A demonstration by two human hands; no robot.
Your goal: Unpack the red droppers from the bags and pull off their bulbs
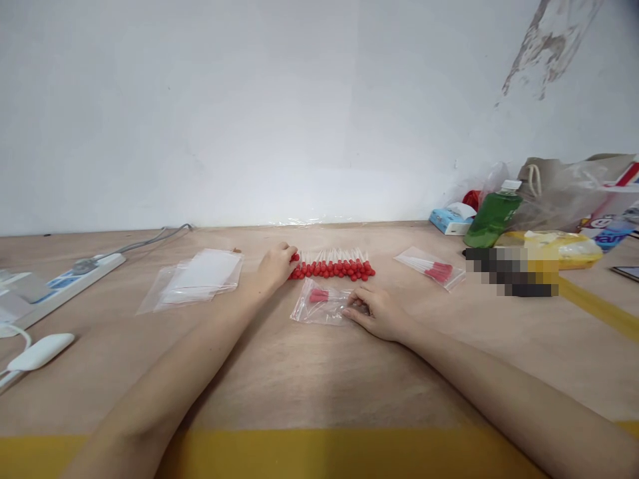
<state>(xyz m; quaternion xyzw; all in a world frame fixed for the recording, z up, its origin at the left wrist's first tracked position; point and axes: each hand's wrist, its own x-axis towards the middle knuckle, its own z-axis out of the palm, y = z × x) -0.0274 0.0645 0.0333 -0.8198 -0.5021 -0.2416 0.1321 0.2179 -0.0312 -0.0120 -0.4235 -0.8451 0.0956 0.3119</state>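
A row of several white sticks with red tips (333, 265) lies side by side on the wooden table (319, 372). My left hand (274, 266) rests at the row's left end, its fingers curled against the leftmost red tips. My right hand (378, 311) pinches the right edge of a small clear zip bag (319, 303) just in front of the row; one red-tipped piece shows inside it. A second clear bag holding red-tipped sticks (430, 267) lies to the right, apart from both hands.
A stack of unused clear bags (197, 278) lies at the left. A white power strip (64, 279) and a white adapter (40, 351) sit at the far left. A green bottle (492, 216), a tissue pack (452, 219), plastic bags and snack packs crowd the right back.
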